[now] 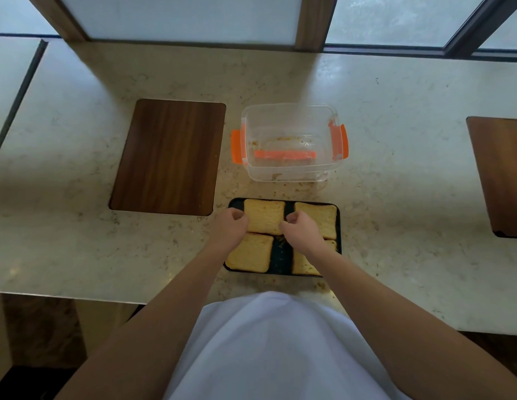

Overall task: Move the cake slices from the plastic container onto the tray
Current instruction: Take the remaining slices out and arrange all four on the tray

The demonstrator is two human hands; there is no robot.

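Note:
Several flat yellow cake slices lie on the black tray [280, 256] in front of me. My left hand [230, 228] and my right hand [302, 230] sit at the left and right sides of the far-left slice [264, 216], fingers curled and touching its edges. Other slices lie at the far right [321, 219], near left [250, 252] and near right [303, 265], the last partly hidden by my right forearm. The clear plastic container [289, 141] with orange latches stands just beyond the tray and holds only crumbs.
A dark wooden board [169, 157] lies left of the container, and another wooden board [501, 176] lies at the right edge. Crumbs dot the marble counter [410, 157] around the tray. Frosted windows run along the back.

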